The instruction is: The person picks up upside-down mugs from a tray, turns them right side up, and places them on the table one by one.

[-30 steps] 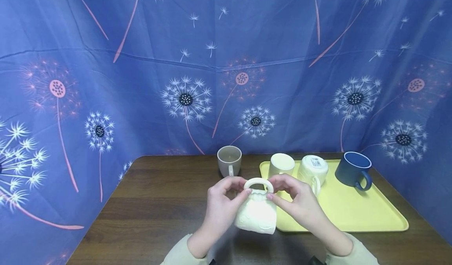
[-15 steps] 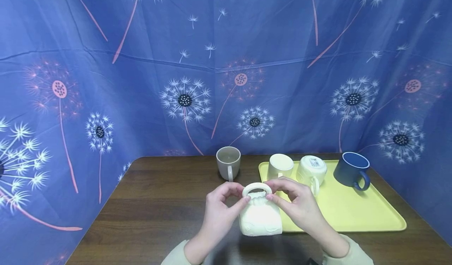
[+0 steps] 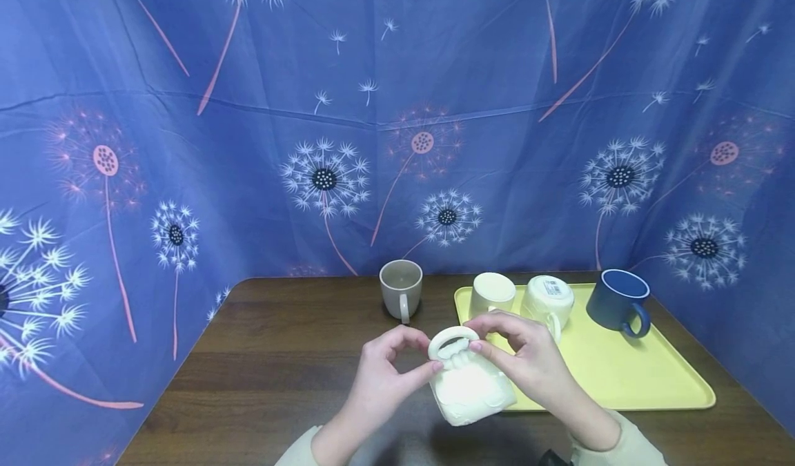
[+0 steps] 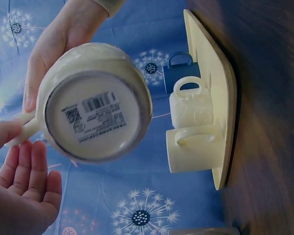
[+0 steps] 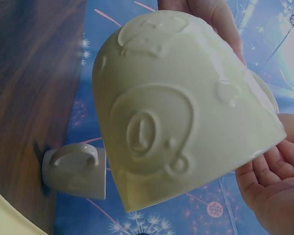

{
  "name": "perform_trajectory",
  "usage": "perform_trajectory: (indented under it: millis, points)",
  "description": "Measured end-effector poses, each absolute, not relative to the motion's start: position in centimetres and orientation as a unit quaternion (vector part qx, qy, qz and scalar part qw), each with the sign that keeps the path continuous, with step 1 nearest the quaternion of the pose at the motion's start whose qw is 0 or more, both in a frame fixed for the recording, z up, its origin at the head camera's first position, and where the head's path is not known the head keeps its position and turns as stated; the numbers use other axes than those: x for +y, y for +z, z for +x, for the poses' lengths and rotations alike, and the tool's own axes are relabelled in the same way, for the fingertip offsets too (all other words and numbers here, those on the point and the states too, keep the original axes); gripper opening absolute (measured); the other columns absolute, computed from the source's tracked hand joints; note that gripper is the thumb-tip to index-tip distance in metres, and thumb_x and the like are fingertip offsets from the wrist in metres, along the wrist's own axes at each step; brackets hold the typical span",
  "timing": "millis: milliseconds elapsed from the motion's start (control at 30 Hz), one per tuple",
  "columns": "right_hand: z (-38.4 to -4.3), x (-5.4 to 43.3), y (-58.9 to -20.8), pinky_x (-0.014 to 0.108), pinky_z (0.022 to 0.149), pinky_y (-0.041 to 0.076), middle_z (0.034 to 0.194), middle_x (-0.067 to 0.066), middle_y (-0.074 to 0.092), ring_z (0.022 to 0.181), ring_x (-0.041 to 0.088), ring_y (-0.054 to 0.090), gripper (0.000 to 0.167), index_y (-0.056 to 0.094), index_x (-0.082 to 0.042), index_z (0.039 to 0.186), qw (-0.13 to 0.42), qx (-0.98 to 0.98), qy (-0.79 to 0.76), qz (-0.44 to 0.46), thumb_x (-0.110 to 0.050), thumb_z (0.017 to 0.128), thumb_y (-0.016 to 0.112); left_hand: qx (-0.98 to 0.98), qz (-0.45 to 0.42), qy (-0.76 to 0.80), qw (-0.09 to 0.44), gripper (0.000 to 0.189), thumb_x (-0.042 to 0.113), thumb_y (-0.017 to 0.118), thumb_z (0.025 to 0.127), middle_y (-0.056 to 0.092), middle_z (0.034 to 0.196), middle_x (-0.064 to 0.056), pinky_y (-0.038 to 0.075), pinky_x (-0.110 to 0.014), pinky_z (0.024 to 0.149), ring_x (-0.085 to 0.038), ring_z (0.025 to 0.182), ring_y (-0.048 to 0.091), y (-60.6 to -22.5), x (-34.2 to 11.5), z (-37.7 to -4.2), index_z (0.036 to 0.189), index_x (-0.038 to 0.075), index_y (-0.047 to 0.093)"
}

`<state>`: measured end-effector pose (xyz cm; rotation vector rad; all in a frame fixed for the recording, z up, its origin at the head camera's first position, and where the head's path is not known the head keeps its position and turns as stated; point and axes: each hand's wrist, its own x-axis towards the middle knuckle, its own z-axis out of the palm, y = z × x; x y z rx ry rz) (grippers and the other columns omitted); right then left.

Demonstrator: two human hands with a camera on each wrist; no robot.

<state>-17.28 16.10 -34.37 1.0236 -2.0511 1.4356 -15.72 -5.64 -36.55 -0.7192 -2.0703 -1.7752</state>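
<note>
A cream mug (image 3: 472, 386) with raised figures on its side is held up above the table by its handle. My left hand (image 3: 386, 376) pinches the left side of the handle between thumb and fingers. From the other side, my right hand (image 3: 529, 357) pinches the handle too. The mug is tilted, its body slanting down to the right in the head view. Its base (image 4: 95, 115), with a printed barcode label, faces the left wrist view. The embossed wall (image 5: 186, 112) fills much of the right wrist view; the mug's inside is hidden.
A yellow tray (image 3: 621, 376) lies at the right, bearing a pale mug (image 3: 493, 290), an upside-down embossed mug (image 3: 548, 302) with a label, and a navy mug (image 3: 611, 304). A grey mug (image 3: 397, 293) stands behind the hands. Blue patterned cloth (image 3: 373, 72) hangs behind the table.
The held mug has turned in the fingers, its lower end swinging to the right. Both hands still pinch the handle; the left hand has lowered slightly.
</note>
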Motion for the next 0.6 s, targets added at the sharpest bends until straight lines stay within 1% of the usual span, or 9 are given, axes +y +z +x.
perform_trajectory:
  millis: [67,167,233,367,467,600]
  points:
    - [-17.3,16.1,-34.3,0.019,0.082,0.051,0.094,0.004,0.07,0.094,0.006,0.064,0.03,0.068,-0.002,0.098,0.217,-0.741,0.513,0.375,0.013,0.072,0.072,-0.723,-0.265,-0.619,0.154,0.022,0.015,0.079,0.075,0.068,0.086,-0.001,0.049,-0.03,0.082,-0.012,0.085,0.063,-36.4,-5.9,-15.6,0.093,0.014,0.066]
    - [-17.3,16.2,-34.1,0.019,0.083,0.051,0.094,0.004,0.069,0.094,0.006,0.063,0.03,0.068,-0.003,0.098,0.214,-0.743,0.505,0.384,0.012,0.072,0.072,-0.717,-0.276,-0.627,0.125,0.02,0.014,0.076,0.078,0.068,0.087,-0.005,0.05,-0.032,0.084,-0.012,0.086,0.064,-35.9,-6.2,-15.6,0.095,0.011,0.066]
    - [-17.3,16.2,-33.9,0.019,0.083,0.05,0.094,0.004,0.069,0.094,0.006,0.063,0.03,0.068,-0.004,0.098,0.215,-0.745,0.496,0.39,0.012,0.073,0.072,-0.712,-0.279,-0.637,0.099,0.019,0.012,0.074,0.08,0.068,0.089,-0.009,0.05,-0.032,0.085,-0.013,0.086,0.064,-35.5,-6.5,-15.7,0.096,0.007,0.065]
    - [-17.4,16.3,-33.8,0.017,0.082,0.049,0.094,0.002,0.069,0.094,0.006,0.063,0.031,0.068,-0.008,0.099,0.223,-0.754,0.471,0.401,0.01,0.073,0.073,-0.707,-0.258,-0.658,0.022,0.02,0.011,0.07,0.084,0.067,0.093,-0.015,0.051,-0.026,0.079,-0.012,0.084,0.063,-34.6,-6.8,-16.0,0.1,0.0,0.064]
    - [-17.3,16.3,-33.6,0.016,0.084,0.048,0.095,0.001,0.069,0.095,0.006,0.063,0.032,0.068,-0.009,0.1,0.227,-0.76,0.45,0.41,0.008,0.074,0.073,-0.709,-0.243,-0.661,-0.034,0.024,0.012,0.068,0.085,0.066,0.096,-0.013,0.05,-0.024,0.076,-0.009,0.083,0.062,-33.9,-7.1,-16.2,0.103,-0.003,0.063]
    - [-17.3,16.3,-33.4,0.015,0.087,0.046,0.097,0.0,0.069,0.098,0.007,0.062,0.033,0.068,-0.01,0.102,0.229,-0.76,0.428,0.432,0.008,0.075,0.072,-0.703,-0.241,-0.664,-0.088,0.027,0.013,0.067,0.086,0.068,0.096,-0.009,0.05,-0.027,0.082,-0.01,0.085,0.064,-33.1,-7.6,-16.4,0.105,-0.005,0.062]
